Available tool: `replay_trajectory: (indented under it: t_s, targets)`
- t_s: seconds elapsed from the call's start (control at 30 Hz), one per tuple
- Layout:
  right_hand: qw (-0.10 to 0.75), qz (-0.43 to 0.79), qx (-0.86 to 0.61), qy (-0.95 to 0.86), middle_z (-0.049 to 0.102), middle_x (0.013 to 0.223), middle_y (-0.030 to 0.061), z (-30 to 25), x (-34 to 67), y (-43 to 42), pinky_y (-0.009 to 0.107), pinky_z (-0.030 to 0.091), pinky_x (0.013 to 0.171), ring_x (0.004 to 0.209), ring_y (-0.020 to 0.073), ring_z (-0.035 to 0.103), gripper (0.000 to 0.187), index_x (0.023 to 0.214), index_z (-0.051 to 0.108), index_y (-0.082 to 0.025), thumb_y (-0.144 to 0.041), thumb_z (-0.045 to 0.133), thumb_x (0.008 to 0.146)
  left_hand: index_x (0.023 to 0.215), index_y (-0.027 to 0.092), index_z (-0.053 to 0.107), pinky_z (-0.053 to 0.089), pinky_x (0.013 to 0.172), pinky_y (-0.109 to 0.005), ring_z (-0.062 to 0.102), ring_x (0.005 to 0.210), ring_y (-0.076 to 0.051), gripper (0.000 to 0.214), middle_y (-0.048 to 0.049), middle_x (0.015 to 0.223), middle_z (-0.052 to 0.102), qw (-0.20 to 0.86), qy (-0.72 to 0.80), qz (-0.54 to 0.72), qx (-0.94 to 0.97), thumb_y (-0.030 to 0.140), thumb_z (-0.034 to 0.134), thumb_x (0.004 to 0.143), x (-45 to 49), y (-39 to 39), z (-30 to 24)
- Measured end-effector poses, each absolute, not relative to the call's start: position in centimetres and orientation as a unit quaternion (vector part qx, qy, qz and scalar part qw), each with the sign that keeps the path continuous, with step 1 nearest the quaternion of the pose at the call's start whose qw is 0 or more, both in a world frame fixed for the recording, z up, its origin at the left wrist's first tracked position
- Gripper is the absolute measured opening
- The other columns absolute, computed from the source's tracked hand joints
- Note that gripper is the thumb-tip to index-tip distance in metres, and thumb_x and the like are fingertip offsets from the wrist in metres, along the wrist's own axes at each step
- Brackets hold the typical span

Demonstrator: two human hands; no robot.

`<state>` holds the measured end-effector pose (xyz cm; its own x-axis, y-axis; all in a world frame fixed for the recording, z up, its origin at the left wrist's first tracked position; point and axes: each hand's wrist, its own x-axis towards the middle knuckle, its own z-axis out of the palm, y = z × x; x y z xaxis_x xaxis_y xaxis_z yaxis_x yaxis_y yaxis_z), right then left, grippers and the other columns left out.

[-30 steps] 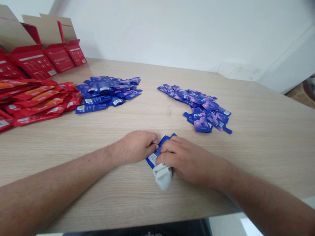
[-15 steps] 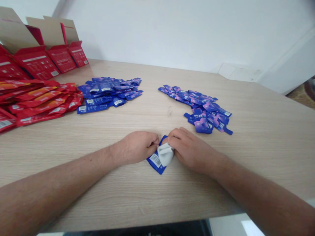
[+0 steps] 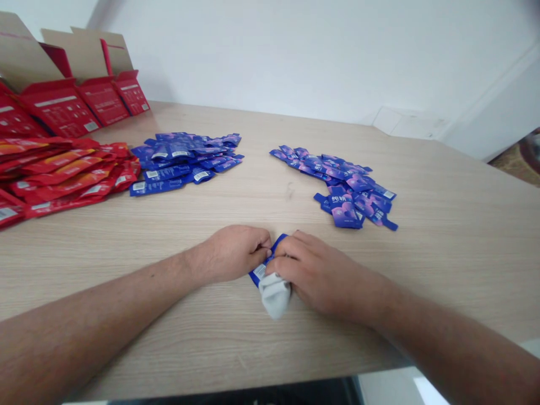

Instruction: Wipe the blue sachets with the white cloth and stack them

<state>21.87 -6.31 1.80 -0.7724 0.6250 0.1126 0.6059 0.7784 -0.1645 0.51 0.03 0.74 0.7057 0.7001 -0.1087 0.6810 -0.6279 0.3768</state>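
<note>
A blue packet with a white barcode label lies flat on the table near its front. My left hand is closed at the packet's left edge, thumb and fingers pinching it. From the other side my right hand reaches over the packet, its fingers closed on a white cloth. The cloth hangs out below those fingers and covers the lower part of the packet. The packet's right side is hidden under the right hand.
Blue packets form one pile at the left and another pile at the right. Red pouches are heaped at the far left, before a row of red cardboard boxes with raised flaps. A white wall stands behind the table.
My right hand has slid down and slightly left over the packet, taking the white cloth with it. My left hand stays at the packet's left edge.
</note>
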Motion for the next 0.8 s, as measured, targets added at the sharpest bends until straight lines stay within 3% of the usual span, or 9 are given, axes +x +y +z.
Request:
replay_trajectory:
  t_s: [0.23, 0.4, 0.6, 0.8]
  targets:
    - [0.098, 0.031, -0.404, -0.909, 0.057, 0.105, 0.0107, 1.8, 22.03, -6.01, 0.042, 0.043, 0.093, 0.1, 0.0239, 0.049, 0.017, 0.102, 0.062, -0.015, -0.012, 0.048, 0.094, 0.086, 0.024, 0.066, 0.036, 0.057, -0.024, 0.06, 0.069, -0.015, 0.02, 0.0004, 0.078, 0.069, 0.198, 0.385, 0.025, 0.901, 0.03, 0.047, 0.088, 0.57, -0.12, 1.04]
    - [0.068, 0.072, -0.309, -0.946, 0.057, 0.103, 0.0079, 2.02, 21.59, -6.71, 0.04, 0.043, 0.094, 0.099, 0.022, 0.05, 0.017, 0.104, 0.063, -0.018, -0.015, 0.046, 0.098, 0.086, 0.023, 0.066, 0.036, 0.058, -0.024, 0.06, 0.071, -0.015, 0.02, 0.0003, 0.078, 0.069, 0.207, 0.381, 0.019, 0.901, 0.028, 0.047, 0.087, 0.58, -0.09, 1.07]
    - [0.096, 0.037, -0.398, -0.912, 0.057, 0.106, 0.0108, 1.72, 22.12, -5.93, 0.042, 0.043, 0.093, 0.101, 0.0241, 0.048, 0.016, 0.103, 0.062, -0.015, -0.012, 0.048, 0.094, 0.086, 0.023, 0.066, 0.036, 0.058, -0.024, 0.059, 0.07, -0.014, 0.02, 0.0006, 0.078, 0.069, 0.199, 0.381, 0.026, 0.902, 0.028, 0.046, 0.088, 0.53, -0.04, 0.93]
    - [0.077, 0.064, -0.316, -0.943, 0.058, 0.103, 0.0085, 1.9, 21.61, -6.74, 0.04, 0.043, 0.094, 0.1, 0.0223, 0.05, 0.017, 0.104, 0.062, -0.017, -0.012, 0.048, 0.095, 0.085, 0.023, 0.066, 0.036, 0.058, -0.024, 0.059, 0.07, -0.014, 0.02, 0.0009, 0.078, 0.069, 0.202, 0.378, 0.021, 0.903, 0.028, 0.047, 0.088, 0.54, -0.05, 0.9]
